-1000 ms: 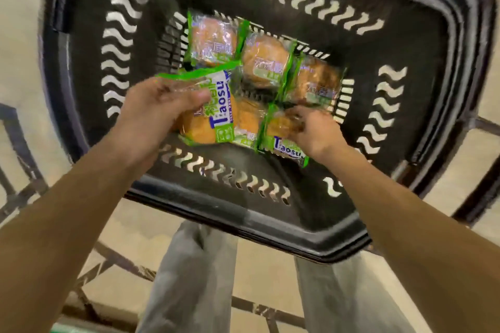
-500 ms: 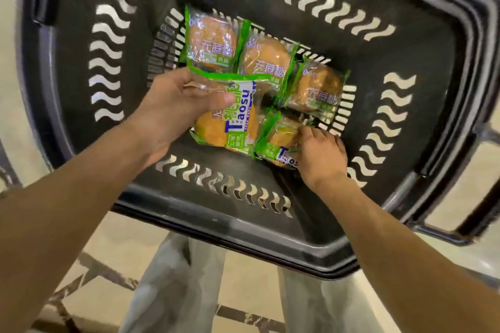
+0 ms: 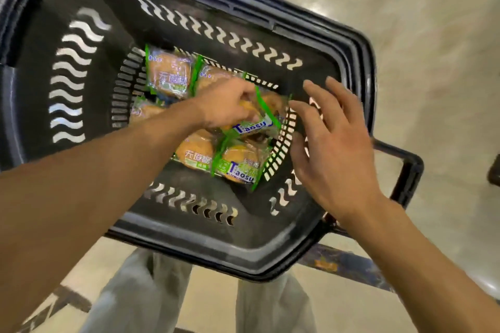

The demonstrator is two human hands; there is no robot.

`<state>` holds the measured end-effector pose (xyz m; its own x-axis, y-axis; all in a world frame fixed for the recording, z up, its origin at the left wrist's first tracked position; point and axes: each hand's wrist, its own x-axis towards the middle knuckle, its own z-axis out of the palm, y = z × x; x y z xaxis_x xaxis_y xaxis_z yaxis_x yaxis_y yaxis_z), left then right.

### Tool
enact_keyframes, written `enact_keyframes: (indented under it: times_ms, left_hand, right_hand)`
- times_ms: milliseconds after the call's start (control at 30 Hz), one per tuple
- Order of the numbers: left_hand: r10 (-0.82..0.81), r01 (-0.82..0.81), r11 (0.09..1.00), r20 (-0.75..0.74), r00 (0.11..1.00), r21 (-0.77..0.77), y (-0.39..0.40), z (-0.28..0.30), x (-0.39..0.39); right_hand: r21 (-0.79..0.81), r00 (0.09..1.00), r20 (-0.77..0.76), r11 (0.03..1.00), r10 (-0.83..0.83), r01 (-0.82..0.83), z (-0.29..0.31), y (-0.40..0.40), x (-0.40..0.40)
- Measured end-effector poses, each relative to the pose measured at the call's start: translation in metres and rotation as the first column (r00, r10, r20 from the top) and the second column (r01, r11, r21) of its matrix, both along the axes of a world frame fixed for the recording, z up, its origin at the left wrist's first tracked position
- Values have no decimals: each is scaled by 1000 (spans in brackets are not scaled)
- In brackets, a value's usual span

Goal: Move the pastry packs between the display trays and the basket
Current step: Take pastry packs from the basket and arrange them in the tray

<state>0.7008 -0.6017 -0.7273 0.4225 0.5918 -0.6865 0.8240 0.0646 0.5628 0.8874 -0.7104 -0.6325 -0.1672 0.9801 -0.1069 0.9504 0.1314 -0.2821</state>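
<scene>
Left hand setting a pastry pack into the black basket [image 3: 351, 43]

The left hand [image 3: 226, 105] is pinching 1 crinkly film pack [image 3: 266, 116] over the basket's right end, while the right hand [image 3: 332, 149] is hovering with fingers spread, grasping nothing. The packs are looking light, slippery and crushable, best taken by the sealed green edge. I am counting about 6 packs, some partly hidden.

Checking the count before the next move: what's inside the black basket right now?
Green-edged pastry packs lie on the black basket floor. The left hand grips one and covers others, so no exact count.
</scene>
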Motion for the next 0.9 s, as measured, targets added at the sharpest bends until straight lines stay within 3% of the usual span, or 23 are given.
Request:
enact_keyframes:
  times_ms: [133,300,400,500,633,900]
  left_hand:
    - [-214,228,959,-95,972,168,0,-20,43]
    - [-378,448,830,-256,890,333,-13,-36,76]
    - [-327,544,722,-482,813,428,-31,-40,73]
    - [-232,494,788,-566,791,367,-53,-45,60]
    - [-247,422,843,-457,855,334,-60,-57,46]
    - [-254,421,816,-409,876,396,-54,-58,41]
  right_hand:
    - [-51,995,84,997,-46,50,-12,-7,21]
    - [-33,998,49,999,-39,41,-26,-14,24]
    - [-21,999,29,999,-45,45,-25,-13,25]
    - [-10,998,25,999,-50,50,-26,-13,24]
    - [-3,999,1,999,-51,51,-27,-14,25]
    - [37,999,14,998,-45,44,-32,-15,26]
